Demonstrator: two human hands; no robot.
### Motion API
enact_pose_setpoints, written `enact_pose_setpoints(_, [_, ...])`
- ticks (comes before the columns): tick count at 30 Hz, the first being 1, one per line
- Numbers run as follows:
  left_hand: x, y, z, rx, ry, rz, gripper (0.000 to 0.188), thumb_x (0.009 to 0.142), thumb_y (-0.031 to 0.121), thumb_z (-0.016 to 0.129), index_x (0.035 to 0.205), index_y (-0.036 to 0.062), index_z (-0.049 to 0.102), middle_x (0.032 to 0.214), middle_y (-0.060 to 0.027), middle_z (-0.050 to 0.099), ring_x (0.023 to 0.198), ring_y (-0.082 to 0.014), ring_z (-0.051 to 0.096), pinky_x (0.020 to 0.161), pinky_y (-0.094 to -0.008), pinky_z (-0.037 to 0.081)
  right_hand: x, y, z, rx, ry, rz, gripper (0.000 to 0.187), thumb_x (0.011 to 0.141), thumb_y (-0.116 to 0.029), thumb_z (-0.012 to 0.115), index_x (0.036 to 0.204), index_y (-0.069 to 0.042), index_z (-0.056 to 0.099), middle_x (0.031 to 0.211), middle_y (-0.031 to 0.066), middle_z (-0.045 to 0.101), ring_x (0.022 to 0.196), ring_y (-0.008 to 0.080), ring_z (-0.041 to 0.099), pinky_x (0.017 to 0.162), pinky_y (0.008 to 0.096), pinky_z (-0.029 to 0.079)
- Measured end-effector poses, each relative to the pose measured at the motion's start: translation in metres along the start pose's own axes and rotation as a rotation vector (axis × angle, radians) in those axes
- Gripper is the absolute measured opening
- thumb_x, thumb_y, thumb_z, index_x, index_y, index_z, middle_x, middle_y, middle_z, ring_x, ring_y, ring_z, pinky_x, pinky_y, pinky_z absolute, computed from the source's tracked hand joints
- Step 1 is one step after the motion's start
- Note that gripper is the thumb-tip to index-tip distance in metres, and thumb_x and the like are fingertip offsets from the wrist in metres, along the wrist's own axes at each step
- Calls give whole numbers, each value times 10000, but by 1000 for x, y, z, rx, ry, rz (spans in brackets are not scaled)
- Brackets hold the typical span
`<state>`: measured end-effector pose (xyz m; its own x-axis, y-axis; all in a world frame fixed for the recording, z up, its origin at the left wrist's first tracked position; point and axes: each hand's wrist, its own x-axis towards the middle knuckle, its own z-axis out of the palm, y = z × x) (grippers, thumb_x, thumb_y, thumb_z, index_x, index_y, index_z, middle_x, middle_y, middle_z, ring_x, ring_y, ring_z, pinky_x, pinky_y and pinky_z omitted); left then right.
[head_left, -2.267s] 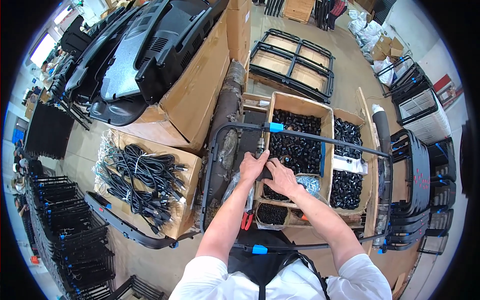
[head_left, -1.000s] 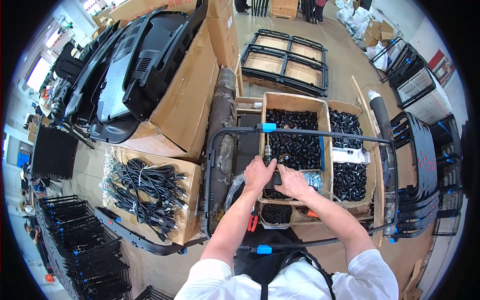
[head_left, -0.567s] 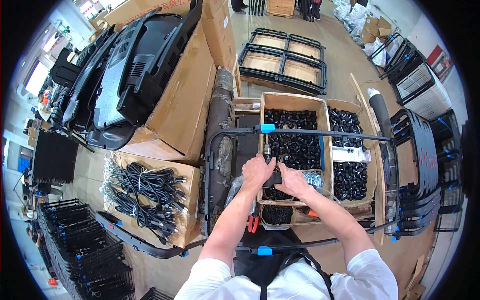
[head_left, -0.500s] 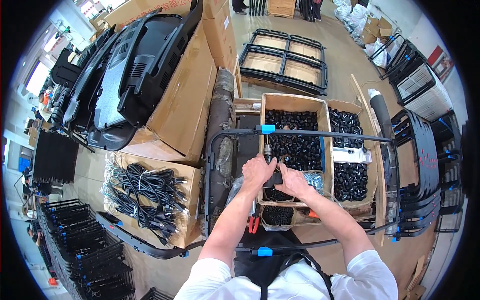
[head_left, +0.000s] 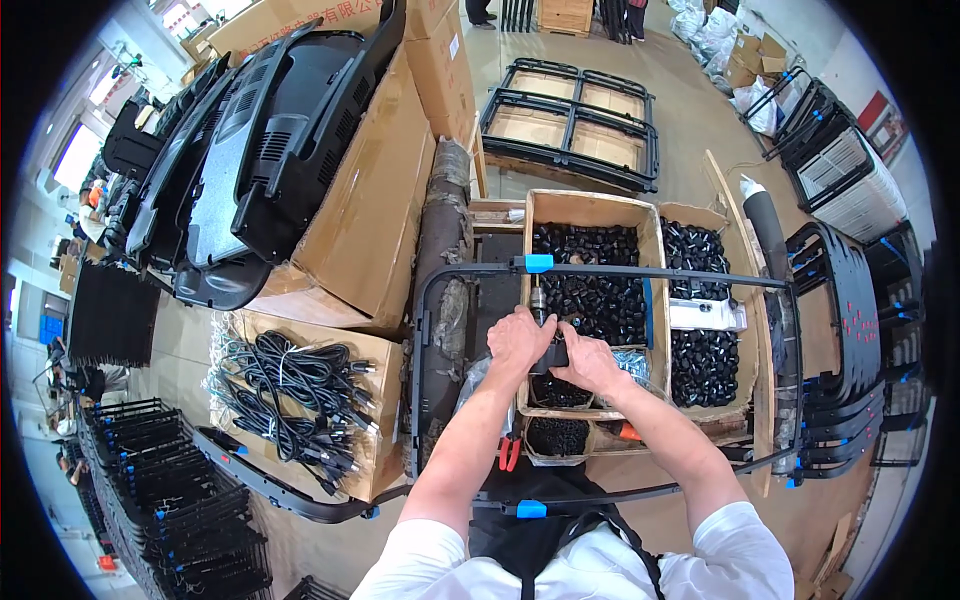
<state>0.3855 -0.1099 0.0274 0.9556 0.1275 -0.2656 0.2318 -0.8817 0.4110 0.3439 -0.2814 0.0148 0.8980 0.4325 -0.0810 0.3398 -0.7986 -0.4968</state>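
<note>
Had my left hand [head_left: 517, 338] and right hand [head_left: 592, 362] curled round the drill [head_left: 540, 301], long axis pointing at the frame's [head_left: 655, 272] blue clip [head_left: 539, 263], left hand nearer it

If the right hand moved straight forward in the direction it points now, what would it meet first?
The right hand would likely meet the drill, which it seems to be holding, then the left hand; depth is unclear.

The frame [head_left: 660, 272] loops round the left hand [head_left: 517, 340] and right hand [head_left: 592, 362]; its far side blocks straight ahead. A gap lies between the left hand and the roll [head_left: 445, 215]. The box wall [head_left: 659, 315] blocks the right.
</note>
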Motion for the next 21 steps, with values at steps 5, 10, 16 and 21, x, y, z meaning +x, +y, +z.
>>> enact_pose_setpoints(5, [4,-2,2,-14,5,-4,682,877,638,677,1067,-14,738,985,-274,770,970,-424,762,860,-511,601,2,-3,-3,33,-49,-13,777,768,-236,857,1401,-18,463,1166,209,697,1063,391,707,888,486,581])
enact_pose_setpoints(10, [2,-3,1,-47,8,-2,680,878,636,675,1067,-14,740,1001,-281,768,985,-434,758,877,-516,594,-1,-9,0,10,-19,-57,607,802,-195,828,1325,-49,557,1355,149,565,1255,371,604,1006,460,544])
enact_pose_setpoints(16, [-3,-7,1,-60,-4,2,682,877,633,677,1063,-20,740,1003,-287,766,985,-439,756,883,-521,591,-6,-17,-3,15,-45,-36,629,797,-186,835,1340,-44,551,1370,146,558,1239,374,612,1011,464,541])
enact_pose_setpoints(21, [-8,-8,1,-69,1,17,680,879,629,676,1061,-23,740,1004,-294,764,987,-443,754,890,-523,588,-11,-19,-4,14,-35,-44,612,803,-188,827,1332,-44,554,1344,148,562,1226,376,616,1005,467,537])
